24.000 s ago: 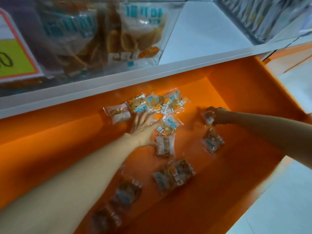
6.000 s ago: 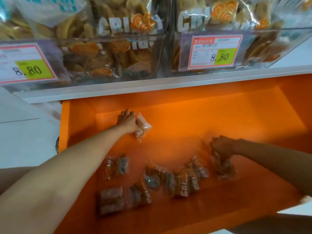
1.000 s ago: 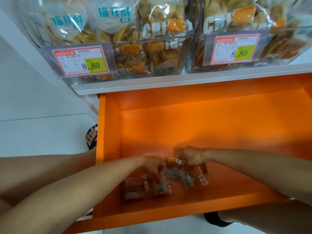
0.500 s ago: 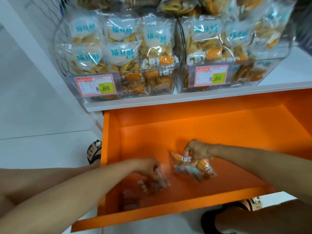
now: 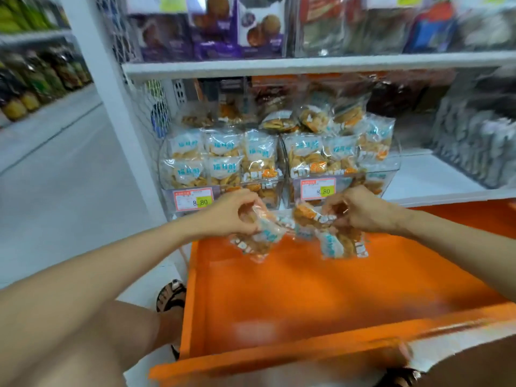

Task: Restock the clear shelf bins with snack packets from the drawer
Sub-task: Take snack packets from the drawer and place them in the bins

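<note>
Now lifted clear of the drawer floor they reached into half a second ago, the left hand (image 5: 234,213) pinches a cluster of snack packets (image 5: 258,237) and the right hand (image 5: 360,210) clutches a second cluster (image 5: 339,241), too blurred to count. Both hang above the orange drawer (image 5: 307,291), in front of two full clear bins (image 5: 220,163), each with one price tag (image 5: 193,197).

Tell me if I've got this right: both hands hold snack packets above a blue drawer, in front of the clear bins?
Not quite. The head view shows the drawer is orange, not blue. The rest holds: the left hand and right hand each hold snack packets above it, in front of the clear bins.
</note>
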The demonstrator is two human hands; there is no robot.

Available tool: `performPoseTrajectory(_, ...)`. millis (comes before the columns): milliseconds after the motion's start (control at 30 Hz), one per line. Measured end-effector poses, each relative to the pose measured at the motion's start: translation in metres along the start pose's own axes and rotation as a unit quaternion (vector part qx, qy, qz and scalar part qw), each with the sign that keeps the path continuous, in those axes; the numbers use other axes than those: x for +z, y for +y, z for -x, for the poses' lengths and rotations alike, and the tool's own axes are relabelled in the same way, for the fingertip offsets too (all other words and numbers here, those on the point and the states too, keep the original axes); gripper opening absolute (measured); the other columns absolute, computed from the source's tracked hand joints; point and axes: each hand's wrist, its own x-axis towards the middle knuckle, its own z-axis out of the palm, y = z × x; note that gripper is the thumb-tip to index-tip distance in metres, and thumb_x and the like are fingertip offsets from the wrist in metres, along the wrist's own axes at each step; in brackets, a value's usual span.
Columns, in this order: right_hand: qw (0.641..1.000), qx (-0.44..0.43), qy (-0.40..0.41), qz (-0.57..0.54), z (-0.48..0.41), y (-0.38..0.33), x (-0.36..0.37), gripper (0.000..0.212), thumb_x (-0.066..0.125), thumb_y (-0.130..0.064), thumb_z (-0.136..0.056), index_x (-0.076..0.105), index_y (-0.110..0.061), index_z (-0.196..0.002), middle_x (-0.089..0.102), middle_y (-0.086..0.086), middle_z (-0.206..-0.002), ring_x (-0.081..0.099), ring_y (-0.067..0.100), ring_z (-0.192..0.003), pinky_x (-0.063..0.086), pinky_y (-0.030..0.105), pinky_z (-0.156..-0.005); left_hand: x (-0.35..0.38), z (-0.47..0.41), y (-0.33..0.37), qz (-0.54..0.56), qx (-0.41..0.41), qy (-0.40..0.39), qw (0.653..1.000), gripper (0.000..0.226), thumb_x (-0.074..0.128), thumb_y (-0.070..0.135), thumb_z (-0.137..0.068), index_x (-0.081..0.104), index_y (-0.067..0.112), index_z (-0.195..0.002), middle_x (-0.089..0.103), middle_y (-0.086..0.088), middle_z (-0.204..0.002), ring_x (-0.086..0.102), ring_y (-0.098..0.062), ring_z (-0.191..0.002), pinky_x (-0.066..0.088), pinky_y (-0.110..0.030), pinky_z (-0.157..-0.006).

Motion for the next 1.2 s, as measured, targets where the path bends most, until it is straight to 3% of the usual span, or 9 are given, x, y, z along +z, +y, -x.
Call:
performPoseTrajectory(100, 0.994, -0.005, 0.101, -0.046, 0.017, -0.016, -0.041, 0.029, 0.083, -0.007, -0.067, 0.066, -0.021, -0.086, 0.059, -0.004, -0.073, 0.052, 0.009, -0.067, 0.038, 0.009, -0.06, -0.031, 0.003, 0.015, 0.026, 0.04, 0.13, 0.99, 0.033, 0.072, 0.01, -0.076, 0.06, 0.021, -0.105, 0.054, 0.005, -0.102, 0.054, -0.014, -0.092, 0.048, -0.024, -0.077)
performPoseTrajectory(233, 0.979, -0.001, 0.187, -0.079, 0.029, -0.029, -0.065, 0.033, 0.083, -0.004, -0.066, 0.06, -0.023, -0.079, 0.062, 0.0, -0.072, 0.053, 0.009, -0.066, 0.04, 0.009, -0.061, -0.063, -0.019, 0.027, -0.044, 0.116, 0.335, 0.934, 0.028, 0.071, 0.009, -0.077, 0.061, 0.011, -0.104, 0.05, -0.001, -0.1, 0.048, -0.008, -0.088, 0.038, -0.01, -0.079)
performPoseTrajectory(333, 0.974, -0.007, 0.213, -0.073, 0.029, -0.027, -0.068, 0.032, 0.084, -0.006, -0.064, 0.063, -0.023, -0.081, 0.061, -0.008, -0.073, 0.055, 0.009, -0.07, 0.044, 0.01, -0.063, -0.072, -0.047, 0.022, -0.128, 0.123, 0.405, 0.897, 0.028, 0.07, 0.009, -0.077, 0.06, 0.006, -0.103, 0.048, -0.007, -0.1, 0.045, -0.008, -0.086, 0.039, -0.011, -0.08)
performPoseTrajectory(500, 0.969, -0.031, 0.242, -0.048, 0.026, -0.026, -0.067, 0.026, 0.083, -0.006, -0.065, 0.071, -0.013, -0.087, 0.059, -0.014, -0.073, 0.056, 0.002, -0.07, 0.052, 0.024, -0.067, -0.084, -0.09, -0.003, -0.21, 0.064, 0.401, 0.89, 0.027, 0.07, 0.003, -0.075, 0.059, 0.005, -0.1, 0.051, -0.008, -0.1, 0.052, -0.022, -0.086, 0.05, -0.041, -0.079)
performPoseTrajectory(600, 0.956, -0.066, 0.285, -0.028, 0.023, -0.028, -0.068, 0.024, 0.084, -0.004, -0.064, 0.072, -0.01, -0.084, 0.062, -0.008, -0.07, 0.058, 0.008, -0.067, 0.051, 0.023, -0.064, -0.083, -0.105, -0.011, -0.258, 0.041, 0.385, 0.885, 0.026, 0.07, 0.002, -0.075, 0.057, 0.004, -0.097, 0.051, -0.011, -0.101, 0.052, -0.027, -0.09, 0.049, -0.039, -0.079)
performPoseTrajectory(733, 0.943, -0.087, 0.32, -0.024, 0.017, -0.034, -0.078, 0.025, 0.083, -0.003, -0.065, 0.073, -0.008, -0.087, 0.065, -0.002, -0.077, 0.057, 0.004, -0.067, 0.048, 0.01, -0.067, -0.071, -0.111, -0.028, -0.209, -0.01, 0.27, 0.94, 0.033, 0.069, 0.018, -0.081, 0.059, 0.016, -0.113, 0.045, -0.001, -0.11, 0.04, -0.018, -0.107, 0.039, -0.028, -0.09)
performPoseTrajectory(900, 0.933, -0.083, 0.329, -0.116, 0.006, -0.06, -0.093, 0.032, 0.081, -0.004, -0.065, 0.069, -0.019, -0.091, 0.063, -0.013, -0.076, 0.06, 0.007, -0.069, 0.053, 0.022, -0.073, -0.086, -0.096, -0.035, -0.094, 0.015, 0.229, 0.969, 0.039, 0.074, 0.016, -0.078, 0.063, 0.018, -0.115, 0.048, -0.002, -0.111, 0.045, -0.016, -0.108, 0.035, -0.022, -0.092)
performPoseTrajectory(1033, 0.936, -0.043, 0.279, -0.212, -0.025, -0.075, -0.102, 0.033, 0.081, -0.004, -0.067, 0.06, -0.03, -0.071, 0.059, -0.015, -0.065, 0.055, 0.004, -0.064, 0.053, 0.025, -0.062, -0.099, -0.075, -0.022, -0.003, 0.023, 0.298, 0.954, 0.024, 0.064, 0.011, -0.086, 0.062, 0.012, -0.111, 0.056, -0.003, -0.11, 0.053, -0.012, -0.102, 0.042, -0.02, -0.088)
performPoseTrajectory(1200, 0.932, -0.076, 0.219, -0.279, -0.087, -0.101, -0.099, 0.031, 0.078, 0.004, -0.069, 0.066, -0.024, -0.073, 0.064, -0.015, -0.057, 0.059, -0.003, -0.055, 0.051, 0.018, -0.055, -0.102, -0.047, -0.018, 0.129, -0.017, 0.435, 0.891, 0.019, 0.055, 0.011, -0.092, 0.053, 0.011, -0.112, 0.056, -0.002, -0.112, 0.05, 0.004, -0.09, 0.04, -0.002, -0.077)
